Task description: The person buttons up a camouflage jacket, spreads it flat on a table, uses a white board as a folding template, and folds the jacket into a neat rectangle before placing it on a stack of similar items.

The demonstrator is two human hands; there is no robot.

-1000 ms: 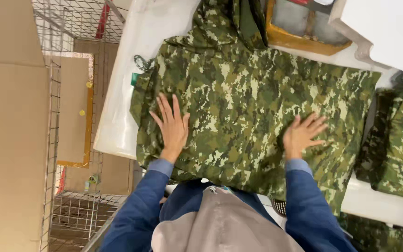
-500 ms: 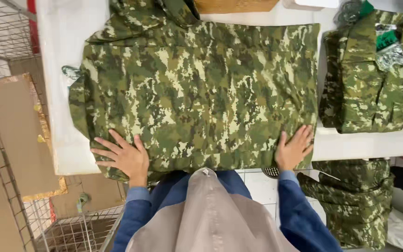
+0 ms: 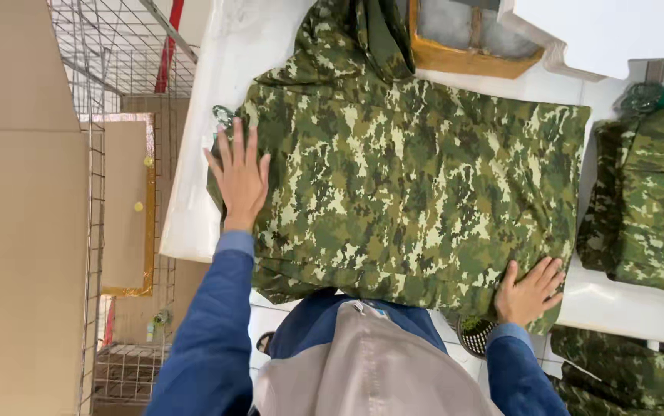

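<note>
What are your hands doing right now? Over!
Left hand flat on camouflage jacket, fingers spread. Right hand pressing its near corner. Jacket spread on white table. Second camouflage garment alongside, apart.

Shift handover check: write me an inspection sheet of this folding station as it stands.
Surface: white table, mostly covered by cloth.
Job's things: camouflage jacket spread flat, hood toward the far edge.
Clutter: folded camouflage garment on the right; wooden-framed tray and white box at the far edge.
Grips: left hand flat on the jacket's left edge; right hand flat on its near right corner; neither grasps.
Cables: nothing seen.
Surroundings: wire rack and cardboard on the left; more camouflage cloth below the table.
</note>
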